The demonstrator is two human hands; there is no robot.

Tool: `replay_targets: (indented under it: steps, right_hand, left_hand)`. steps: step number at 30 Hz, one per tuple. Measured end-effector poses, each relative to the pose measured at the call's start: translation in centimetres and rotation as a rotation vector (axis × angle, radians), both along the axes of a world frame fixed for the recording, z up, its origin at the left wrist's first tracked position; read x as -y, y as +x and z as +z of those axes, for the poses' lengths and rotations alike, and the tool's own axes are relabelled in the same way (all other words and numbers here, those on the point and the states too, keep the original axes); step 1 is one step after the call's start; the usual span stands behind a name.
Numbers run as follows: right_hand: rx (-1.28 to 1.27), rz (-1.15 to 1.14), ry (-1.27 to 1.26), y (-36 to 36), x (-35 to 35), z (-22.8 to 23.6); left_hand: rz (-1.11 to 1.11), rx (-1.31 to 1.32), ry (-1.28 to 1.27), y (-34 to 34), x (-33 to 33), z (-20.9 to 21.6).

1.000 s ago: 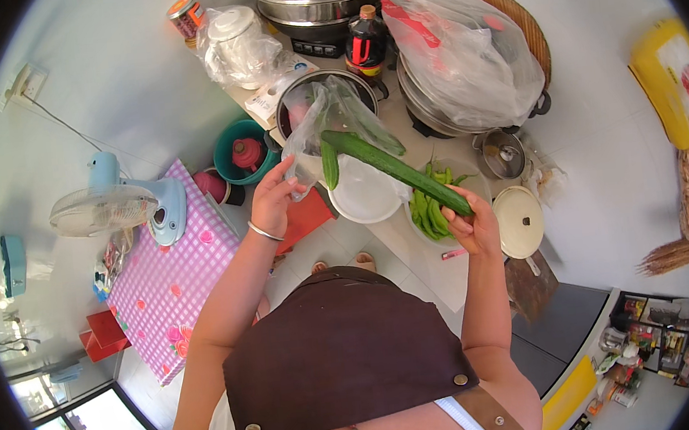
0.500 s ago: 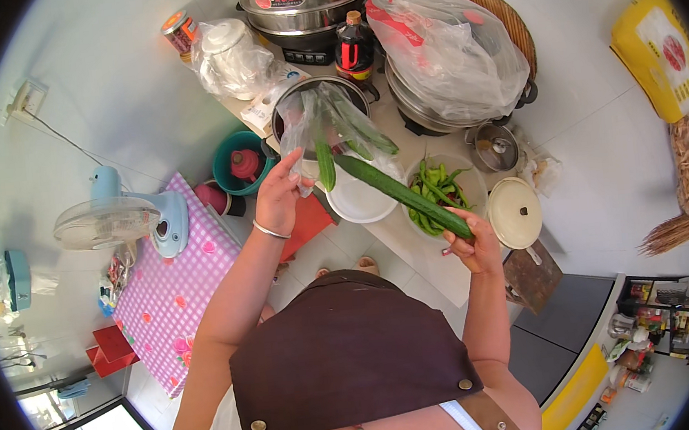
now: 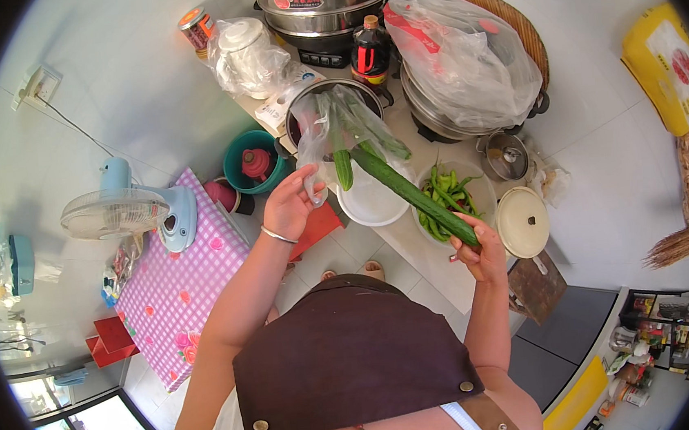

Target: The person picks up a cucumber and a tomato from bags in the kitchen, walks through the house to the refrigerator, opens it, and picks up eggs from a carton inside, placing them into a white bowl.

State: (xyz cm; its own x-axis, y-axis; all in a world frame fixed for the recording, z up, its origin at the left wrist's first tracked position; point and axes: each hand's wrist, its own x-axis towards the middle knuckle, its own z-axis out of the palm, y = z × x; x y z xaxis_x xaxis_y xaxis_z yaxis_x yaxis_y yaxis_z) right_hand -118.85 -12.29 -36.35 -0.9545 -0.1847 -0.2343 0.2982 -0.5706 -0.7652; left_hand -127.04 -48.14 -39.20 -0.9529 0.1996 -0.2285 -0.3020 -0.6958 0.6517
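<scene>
A long green cucumber (image 3: 412,195) is gripped at its near end by my right hand (image 3: 483,252), its far end touching or passing just in front of the bag. My left hand (image 3: 286,208) pinches the edge of a clear plastic bag (image 3: 320,156). More cucumbers (image 3: 344,169) show in and at the mouth of that bag, which rests over a dark pot (image 3: 300,104). Below the bag lies a white round dish (image 3: 372,206). Partly behind the held cucumber stands a clear bowl (image 3: 486,194) of green peppers (image 3: 444,186).
Along the counter's back are a steamer (image 3: 324,24), a dark sauce bottle (image 3: 370,53) and a bag-covered pot (image 3: 462,65). A cream lid (image 3: 523,222) and small metal pot (image 3: 505,156) sit at right. Left are a teal bucket (image 3: 233,163) and a fan (image 3: 115,210).
The view has shifted slightly, so the counter and its things appear a little farther right. Both hands keep their holds, on the bag and on the cucumber.
</scene>
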Motion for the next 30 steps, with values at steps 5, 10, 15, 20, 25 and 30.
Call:
replay_targets:
  steps: [5,10,15,20,25,30]
  right_hand:
    - [-0.002,0.052,0.016,-0.2,1.1,-0.6]
    - [0.008,0.136,0.002,-1.4,4.6,-3.3]
    - [-0.014,0.163,0.064,-2.5,9.1,-5.7]
    - [0.0,0.147,0.158,-3.5,12.4,-8.9]
    - [0.073,0.088,0.133,-5.7,16.0,-11.4]
    - [0.102,0.062,0.109,-7.9,19.0,-13.0]
  left_hand:
    - [0.03,-0.048,-0.064,1.0,0.1,0.2]
    - [0.023,-0.06,-0.072,1.2,-0.3,0.4]
    - [-0.013,-0.043,-0.04,1.8,-0.4,0.2]
    - [0.049,0.126,0.014,2.7,-0.1,-1.6]
    - [0.073,0.132,-0.104,3.5,-0.6,-3.3]
    - [-0.056,0.133,-0.147,3.8,-1.7,-4.2]
